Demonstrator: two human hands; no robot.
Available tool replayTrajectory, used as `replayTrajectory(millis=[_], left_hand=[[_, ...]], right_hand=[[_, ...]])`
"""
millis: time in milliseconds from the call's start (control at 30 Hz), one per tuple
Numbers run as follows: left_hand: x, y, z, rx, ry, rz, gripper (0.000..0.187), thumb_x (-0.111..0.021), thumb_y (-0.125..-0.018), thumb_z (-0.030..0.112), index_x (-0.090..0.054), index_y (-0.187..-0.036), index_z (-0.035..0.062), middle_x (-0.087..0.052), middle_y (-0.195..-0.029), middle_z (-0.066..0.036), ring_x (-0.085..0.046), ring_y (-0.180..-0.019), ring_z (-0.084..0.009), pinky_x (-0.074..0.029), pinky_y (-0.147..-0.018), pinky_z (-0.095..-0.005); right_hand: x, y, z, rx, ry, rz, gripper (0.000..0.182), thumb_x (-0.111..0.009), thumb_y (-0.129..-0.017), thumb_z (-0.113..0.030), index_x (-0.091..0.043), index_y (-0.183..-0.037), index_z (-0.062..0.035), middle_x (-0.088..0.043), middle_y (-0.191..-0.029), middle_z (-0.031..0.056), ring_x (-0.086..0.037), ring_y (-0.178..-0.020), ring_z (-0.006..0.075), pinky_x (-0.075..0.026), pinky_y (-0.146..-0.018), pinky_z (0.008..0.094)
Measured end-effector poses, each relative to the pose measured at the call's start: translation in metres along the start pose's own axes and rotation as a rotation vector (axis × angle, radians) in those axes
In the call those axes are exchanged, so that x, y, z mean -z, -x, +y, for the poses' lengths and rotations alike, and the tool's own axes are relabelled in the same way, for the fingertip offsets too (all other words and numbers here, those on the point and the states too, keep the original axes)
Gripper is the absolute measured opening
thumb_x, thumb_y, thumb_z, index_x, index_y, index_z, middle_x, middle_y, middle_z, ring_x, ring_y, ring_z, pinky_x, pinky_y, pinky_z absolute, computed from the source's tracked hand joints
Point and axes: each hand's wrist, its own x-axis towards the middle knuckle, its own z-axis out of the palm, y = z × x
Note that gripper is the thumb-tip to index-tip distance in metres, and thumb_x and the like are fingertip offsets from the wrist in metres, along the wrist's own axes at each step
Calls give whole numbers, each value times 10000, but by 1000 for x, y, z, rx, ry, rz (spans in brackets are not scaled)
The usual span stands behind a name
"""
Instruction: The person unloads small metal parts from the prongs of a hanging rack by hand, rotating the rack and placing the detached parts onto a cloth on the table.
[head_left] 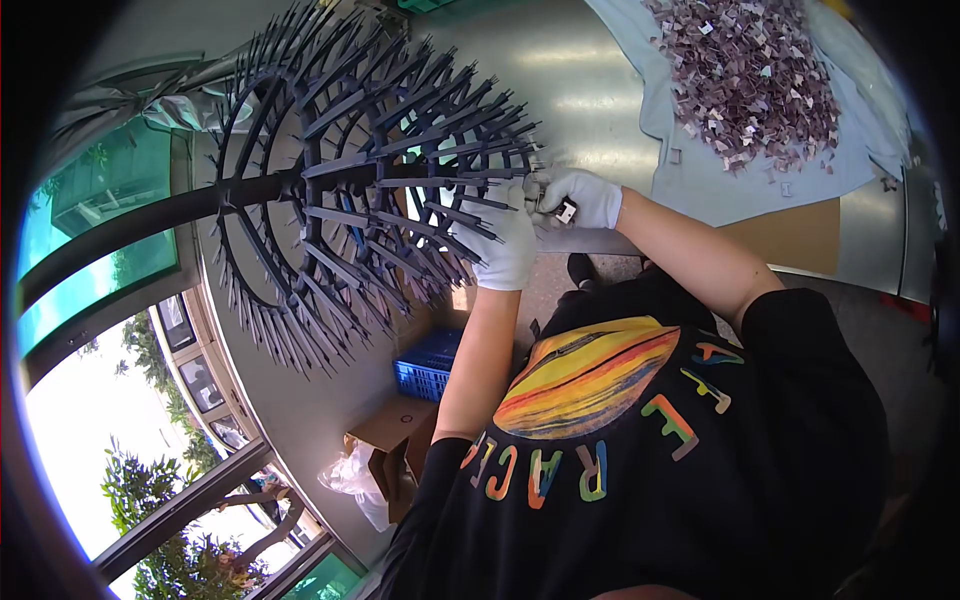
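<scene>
A large dark rack with many thin prongs [340, 205] fills the upper left, carried on a thick curved bar. My left hand [503, 245], in a white glove, is among the prong tips at the rack's right end. Its fingers are bent together, and what they grip is hidden. Close beside it, my right hand [588, 200], also gloved in white, is closed on a small metal piece [566, 211] with a pale face and a dark part. The two hands' fingertips nearly meet at the prong ends.
A heap of small brownish-purple metal pieces [755, 80] lies on a light blue cloth [690, 190] over a metal table [580, 90]. A cardboard sheet [790, 238] lies by the table's near edge. Below the rack are a blue crate [425, 365], a cardboard box [395, 430] and a plastic bag [352, 475].
</scene>
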Motion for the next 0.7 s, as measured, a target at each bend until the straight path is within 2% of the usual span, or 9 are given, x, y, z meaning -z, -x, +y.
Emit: replayTrajectory(millis=[67,133,200,300,367,400,500,533,700], left_hand=[[-1,3,-3,-10,-51,-8,117,-582,-844,179,-632,-889,85,-629,-956,-128,-591,-838,-342,-474,-686,-415],[4,7,0,-8,-99,-17,126,-594,-838,182,-633,-920,95,-632,-1022,-122,-593,-853,-341,-476,-682,-418],[7,14,6,-134,-339,106,342,-637,-837,234,-549,-1082,13,-609,-1098,-147,-587,-931,-329,-443,-769,-425],[7,9,21,-156,-405,275,349,-647,-832,252,-581,-1114,57,-587,-1187,-145,-574,-985,-346,-441,-793,-468],[13,3,24,-236,-585,141,211,-631,-827,253,-628,-995,125,-604,-1173,-72,-580,-938,-333,-469,-769,-492],[11,-5,24,-43,-179,163,218,-626,-824,267,-640,-980,115,-651,-1037,-102,-603,-886,-325,-478,-735,-470],[24,-23,34,107,74,-18,207,-611,-829,261,-645,-956,101,-660,-885,-141,-619,-805,-334,-483,-704,-445],[30,-26,37,-29,56,40,198,-587,-839,260,-640,-933,94,-653,-818,-150,-620,-741,-352,-486,-668,-431],[15,-27,29,117,-20,-62,220,-559,-853,286,-635,-931,95,-652,-844,-147,-621,-768,-349,-486,-674,-430]], right_hand=[[-9,13,-16,-80,154,155,273,-519,-773,23,-567,-1041,28,-620,-873,130,-633,-736,183,-515,-637,252],[-22,27,-25,-76,21,225,332,-523,-778,24,-557,-1108,35,-629,-919,130,-644,-787,185,-516,-639,252],[-14,32,-22,-77,-65,249,423,-539,-807,15,-525,-1229,14,-639,-1034,117,-648,-929,186,-521,-645,248],[-10,21,-27,12,-148,212,410,-559,-837,-12,-527,-1246,-18,-641,-1079,84,-648,-955,178,-513,-632,226],[-5,12,-31,12,-58,196,392,-570,-863,-55,-524,-1253,-46,-648,-1064,46,-666,-868,139,-471,-551,195],[-5,9,-35,-13,-24,201,383,-572,-866,-60,-527,-1245,-48,-648,-1061,41,-668,-849,126,-456,-530,188],[-4,3,-31,-60,-4,266,323,-580,-868,-72,-548,-1188,-52,-650,-1022,36,-665,-808,98,-421,-476,178],[-3,1,-31,-68,-9,297,298,-583,-867,-76,-558,-1164,-52,-651,-1004,35,-663,-798,90,-410,-460,176],[0,4,-45,-134,112,195,213,-599,-860,-94,-585,-1068,-50,-647,-887,35,-655,-751,85,-413,-442,181]])
